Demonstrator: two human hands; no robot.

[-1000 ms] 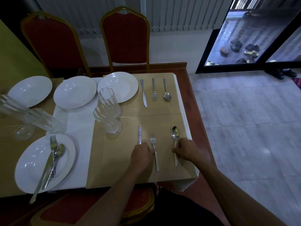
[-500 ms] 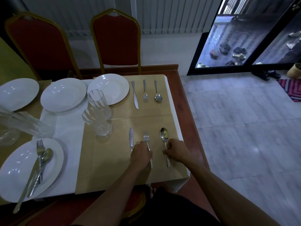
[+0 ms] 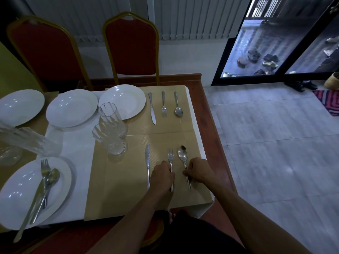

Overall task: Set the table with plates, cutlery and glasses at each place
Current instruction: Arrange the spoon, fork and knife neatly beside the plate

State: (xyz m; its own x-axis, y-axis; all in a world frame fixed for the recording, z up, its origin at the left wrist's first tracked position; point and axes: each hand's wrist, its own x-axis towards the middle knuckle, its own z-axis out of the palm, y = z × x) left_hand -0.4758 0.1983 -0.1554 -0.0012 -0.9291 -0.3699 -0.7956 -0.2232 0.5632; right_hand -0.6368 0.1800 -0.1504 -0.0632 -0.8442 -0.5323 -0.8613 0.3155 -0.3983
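The knife (image 3: 147,163), fork (image 3: 170,160) and spoon (image 3: 183,155) near the table's front right corner are showing polished metal, lying on a matt tan placemat (image 3: 128,189) with a fine woven-looking texture. The plates (image 3: 71,107) are gleaming glossy white, the glasses (image 3: 111,121) are looking clear and faceted, and the table's (image 3: 211,114) right edge is showing smooth reddish wood.

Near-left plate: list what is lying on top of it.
On the near-left plate lie a fork, a spoon and a knife, bunched together, the knife's end reaching past the rim. Their overlapping handles hide each other, so nothing else can be confirmed.
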